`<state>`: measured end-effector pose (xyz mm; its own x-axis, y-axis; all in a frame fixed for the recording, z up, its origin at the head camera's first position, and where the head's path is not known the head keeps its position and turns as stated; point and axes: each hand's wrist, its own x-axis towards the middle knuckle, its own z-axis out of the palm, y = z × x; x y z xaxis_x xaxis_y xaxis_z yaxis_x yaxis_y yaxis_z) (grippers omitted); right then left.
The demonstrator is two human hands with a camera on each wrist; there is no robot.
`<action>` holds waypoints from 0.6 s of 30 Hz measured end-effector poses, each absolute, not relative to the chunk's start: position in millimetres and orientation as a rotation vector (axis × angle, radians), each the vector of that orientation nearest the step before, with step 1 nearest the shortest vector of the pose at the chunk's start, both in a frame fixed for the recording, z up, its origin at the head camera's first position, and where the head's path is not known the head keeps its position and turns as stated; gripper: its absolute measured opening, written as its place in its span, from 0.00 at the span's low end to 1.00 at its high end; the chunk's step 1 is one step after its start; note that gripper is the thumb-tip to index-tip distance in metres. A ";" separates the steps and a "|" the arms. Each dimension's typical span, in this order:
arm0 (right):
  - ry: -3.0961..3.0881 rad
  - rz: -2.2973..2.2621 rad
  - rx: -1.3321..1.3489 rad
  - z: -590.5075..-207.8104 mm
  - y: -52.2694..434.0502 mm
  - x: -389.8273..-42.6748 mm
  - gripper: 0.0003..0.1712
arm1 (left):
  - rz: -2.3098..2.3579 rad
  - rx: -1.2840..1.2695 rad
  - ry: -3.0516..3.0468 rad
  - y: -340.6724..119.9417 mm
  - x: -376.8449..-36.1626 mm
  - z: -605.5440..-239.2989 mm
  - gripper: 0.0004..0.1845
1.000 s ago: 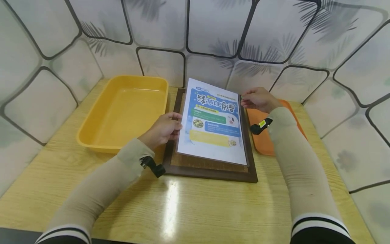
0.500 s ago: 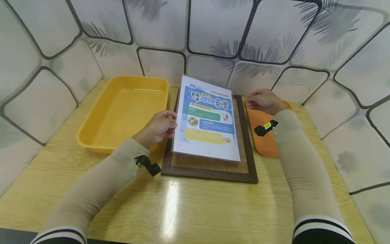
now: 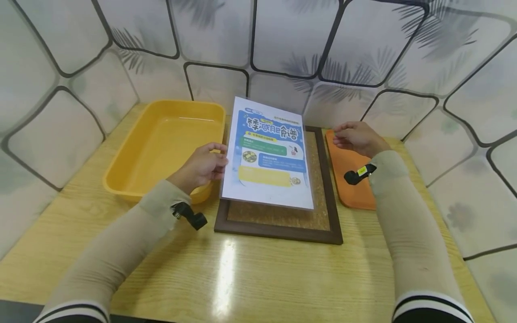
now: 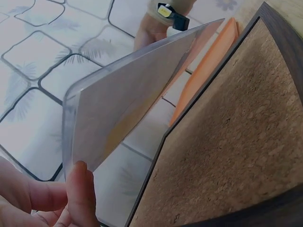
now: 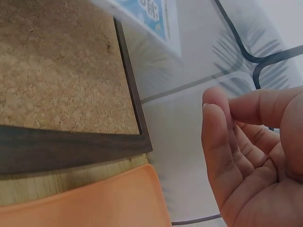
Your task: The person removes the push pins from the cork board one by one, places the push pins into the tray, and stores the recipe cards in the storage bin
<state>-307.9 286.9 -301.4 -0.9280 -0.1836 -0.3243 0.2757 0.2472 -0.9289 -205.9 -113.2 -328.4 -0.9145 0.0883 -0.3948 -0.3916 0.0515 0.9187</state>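
Note:
A laminated sheet [image 3: 268, 152] with blue, green and yellow printing tilts over the framed corkboard [image 3: 278, 216]. My left hand [image 3: 202, 165] pinches its left edge, the thumb showing near the clear plastic border in the left wrist view. Right of the sheet, my right hand [image 3: 358, 138] is apart from it, close over the orange tray [image 3: 353, 177]. Its thumb and index fingertips meet, the other fingers curl inward, and nothing shows between them in the right wrist view [image 5: 255, 156]. The cork surface [image 4: 232, 123] lies beneath the raised sheet.
A deep yellow tub [image 3: 161, 152] stands on the left of the wooden table [image 3: 258, 273], close to my left hand. Patterned wall panels [image 3: 218, 80] rise behind and on both sides.
The sheet has moved left and up with my left hand, uncovering more cork on the right. My right hand, earlier at the sheet's right edge, has moved right and slightly nearer.

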 end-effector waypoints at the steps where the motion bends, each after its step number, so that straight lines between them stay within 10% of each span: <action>1: 2.160 -1.722 0.090 -301.7 288.2 -307.3 0.11 | 1.931 -0.311 1.988 -114.5 -206.1 -327.6 0.18; 18: 2.108 -1.736 0.121 -305.4 302.4 -295.3 0.08 | 1.964 -0.322 1.965 -144.0 -205.1 -323.2 0.17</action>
